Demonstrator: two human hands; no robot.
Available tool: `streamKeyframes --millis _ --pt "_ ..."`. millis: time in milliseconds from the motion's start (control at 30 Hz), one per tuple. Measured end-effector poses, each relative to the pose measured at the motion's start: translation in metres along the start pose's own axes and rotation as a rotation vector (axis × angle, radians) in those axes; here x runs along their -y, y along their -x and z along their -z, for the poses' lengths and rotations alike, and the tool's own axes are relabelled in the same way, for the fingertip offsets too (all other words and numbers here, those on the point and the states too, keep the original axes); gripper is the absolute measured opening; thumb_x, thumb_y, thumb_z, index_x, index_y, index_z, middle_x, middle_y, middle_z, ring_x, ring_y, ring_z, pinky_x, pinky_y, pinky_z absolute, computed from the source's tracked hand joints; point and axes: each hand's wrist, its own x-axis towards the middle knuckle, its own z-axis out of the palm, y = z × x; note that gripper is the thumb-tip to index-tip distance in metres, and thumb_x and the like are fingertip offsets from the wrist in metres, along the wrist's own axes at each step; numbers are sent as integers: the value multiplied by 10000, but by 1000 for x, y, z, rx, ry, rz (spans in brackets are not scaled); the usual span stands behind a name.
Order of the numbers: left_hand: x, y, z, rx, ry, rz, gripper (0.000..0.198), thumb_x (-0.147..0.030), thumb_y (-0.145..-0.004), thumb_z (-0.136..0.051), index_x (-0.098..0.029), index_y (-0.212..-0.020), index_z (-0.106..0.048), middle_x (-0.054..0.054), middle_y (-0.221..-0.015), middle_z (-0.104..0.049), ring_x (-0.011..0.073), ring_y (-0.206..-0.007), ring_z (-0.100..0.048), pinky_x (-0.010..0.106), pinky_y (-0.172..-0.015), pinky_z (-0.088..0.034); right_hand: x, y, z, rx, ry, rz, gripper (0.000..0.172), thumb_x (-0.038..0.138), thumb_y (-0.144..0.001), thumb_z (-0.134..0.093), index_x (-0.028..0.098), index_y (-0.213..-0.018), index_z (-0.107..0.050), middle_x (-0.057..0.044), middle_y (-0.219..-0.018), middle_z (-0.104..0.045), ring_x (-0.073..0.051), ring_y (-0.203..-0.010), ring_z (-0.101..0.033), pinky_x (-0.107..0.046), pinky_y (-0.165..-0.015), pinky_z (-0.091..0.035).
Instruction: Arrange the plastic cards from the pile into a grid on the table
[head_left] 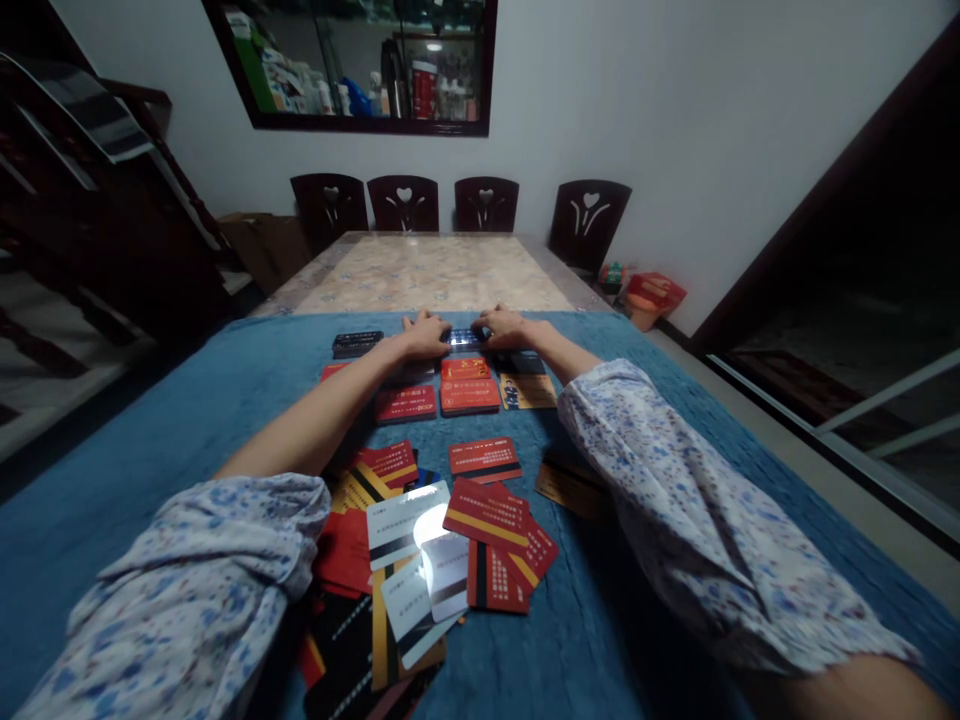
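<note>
At the far side of the blue cloth, my left hand (pixel 426 334) and my right hand (pixel 505 328) flank a small stack of dark cards (pixel 466 339). Each hand presses its fingers against one end of this stack, which shines with reflected light. Closer in are a stack of red cards (pixel 469 396), another red stack (pixel 406 404) to its left and a yellow card (pixel 528 391) to its right. A black card stack (pixel 358 344) lies left of my left hand. Between my forearms spreads a loose pile with white cards (pixel 405 520), red cards (pixel 491 516) and black cards (pixel 341 640).
A blue cloth (pixel 247 390) covers the near part of the long table (pixel 442 270). Dark chairs (pixel 405 205) stand at the far end. A gold and black card (pixel 570 487) lies by my right sleeve. A cardboard box (pixel 266 245) and a red bag (pixel 656 290) are on the floor.
</note>
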Motion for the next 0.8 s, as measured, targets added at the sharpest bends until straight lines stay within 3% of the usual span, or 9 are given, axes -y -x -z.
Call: streamKeyframes --millis 333,533,800 --pt "6 2 -3 -34 -28 -10 588 -357 -860 -562 -231 -1434 -552 146 -1469 -531 398 -1429 -291 582 -1087 -318 -11 7 0 -72 -7 32 687 351 -799 -693 213 -1461 -570 -125 -1433 -589 -367 -1286 -477 -441 -993 -442" --pt "3 14 -3 -90 -36 -53 538 -332 -863 -551 -232 -1390 -583 152 -1468 -530 392 -1446 -282 604 -1077 -319 -9 22 4 -158 -57 43 579 290 -825 -658 190 -1395 -638 -134 -1379 -624 -351 -1246 -476 -439 -987 -411" --pt "-9 43 0 -200 24 -127 479 -283 -865 -543 -228 -1332 -633 139 -1415 -574 391 -1421 -326 612 -1083 -310 -9 49 3 -322 -119 112 330 272 -880 -603 177 -1149 -769 -127 -1058 -716 -285 -1048 -513 -366 -863 -379"
